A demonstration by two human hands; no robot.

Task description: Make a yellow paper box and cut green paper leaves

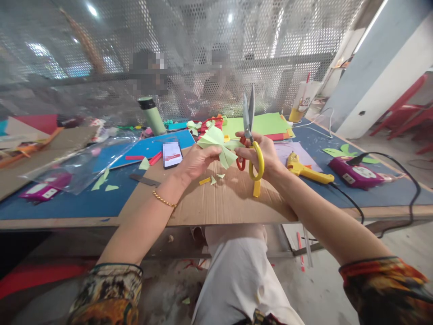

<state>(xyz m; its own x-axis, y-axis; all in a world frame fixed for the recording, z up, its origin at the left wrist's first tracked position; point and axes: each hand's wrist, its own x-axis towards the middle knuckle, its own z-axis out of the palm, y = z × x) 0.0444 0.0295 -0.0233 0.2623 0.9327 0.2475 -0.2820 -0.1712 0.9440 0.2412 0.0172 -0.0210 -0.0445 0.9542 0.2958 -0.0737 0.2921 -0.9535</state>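
A pale green paper cutout with several petal-like lobes is held up between my hands, above a sheet of brown cardboard. My left hand pinches its lower left side. On the other side, the fingers of my right hand touch the cutout's right edge. That same hand also carries scissors, blades pointing up and slightly parted, with one yellow and one red handle loop. Small green paper scraps and yellow strips lie on the cardboard below.
A phone and a green bottle stand left of centre. To the right lie a yellow glue gun, a purple power socket and its black cable. Green paper sheets and a drink cup are at the back, before a perforated metal screen.
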